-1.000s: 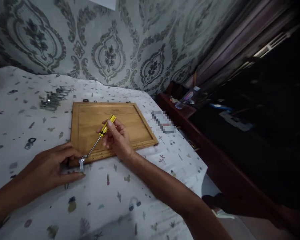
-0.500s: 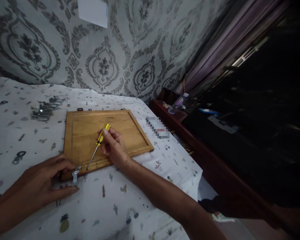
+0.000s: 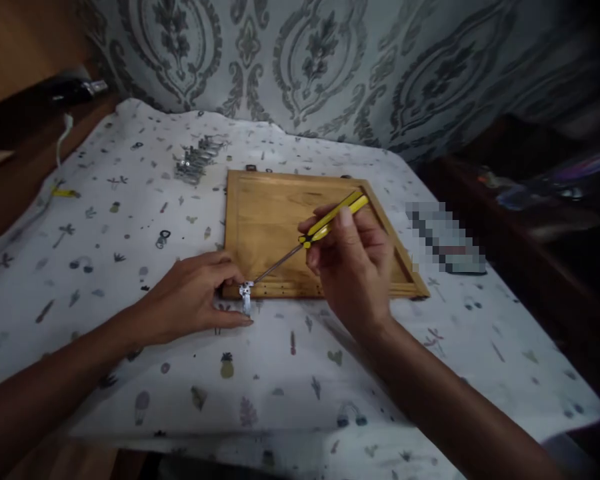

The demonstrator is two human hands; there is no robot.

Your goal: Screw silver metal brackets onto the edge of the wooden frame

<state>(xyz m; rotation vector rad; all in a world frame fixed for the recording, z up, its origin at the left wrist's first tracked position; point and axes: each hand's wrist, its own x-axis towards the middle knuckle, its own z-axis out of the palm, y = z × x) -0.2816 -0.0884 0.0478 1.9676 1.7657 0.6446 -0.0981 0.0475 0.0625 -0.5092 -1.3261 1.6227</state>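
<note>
A: Surface?
B: Desk under a white printed cloth, back edge at a grey patterned wall. Wooden panel flat on it, metal hinge at its near left corner.

A: Fingers?
B: Left hand: thumb and forefinger holding the hinge by its ends. Right hand: wrapped on a yellow screwdriver, tip at the hinge; can't tell if seated.

A: Rest?
B: Pile of metal parts behind panel, left. Pixelated flat item to the right. White cord far left. Smeared bottle in the dark far right.
</note>
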